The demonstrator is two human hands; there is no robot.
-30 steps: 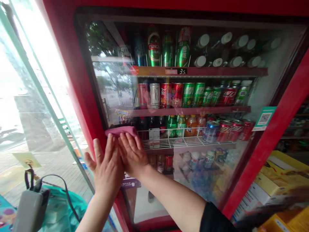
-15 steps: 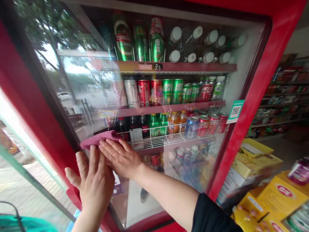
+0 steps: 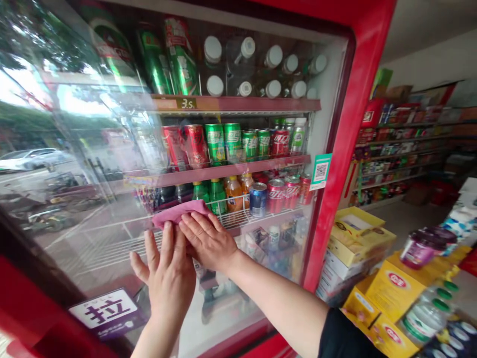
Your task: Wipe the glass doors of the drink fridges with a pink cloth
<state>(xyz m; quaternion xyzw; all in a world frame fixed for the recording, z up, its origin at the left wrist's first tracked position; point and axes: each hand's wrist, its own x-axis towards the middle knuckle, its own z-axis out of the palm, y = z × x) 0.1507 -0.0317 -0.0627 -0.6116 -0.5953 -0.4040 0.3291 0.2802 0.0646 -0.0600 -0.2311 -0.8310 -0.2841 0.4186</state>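
Note:
A folded pink-purple cloth [image 3: 181, 211] lies against the glass door [image 3: 112, 223] of a red-framed drinks fridge. My right hand [image 3: 208, 241] rests on it with fingers flat and close together, holding it to the glass. Beside and slightly below, my left hand [image 3: 169, 271] has its fingers spread, and the tips of the longer ones reach the cloth's lower edge. Behind the glass stand green cans [image 3: 223, 141], red cans [image 3: 276, 194] and orange bottles [image 3: 234, 193] on shelves. Reflections of a street partly cover the door's left side.
A white and purple sign [image 3: 108, 313] sits at the door's lower left, and a QR sticker [image 3: 320, 171] at its right edge. Yellow cartons [image 3: 395, 283] and water bottles [image 3: 428, 315] are stacked at the right. Stocked shelves [image 3: 402, 134] stand farther back.
Both hands and the cloth have moved right across the glass. The view has turned to the right, so the left part of the door and the purple sign show more.

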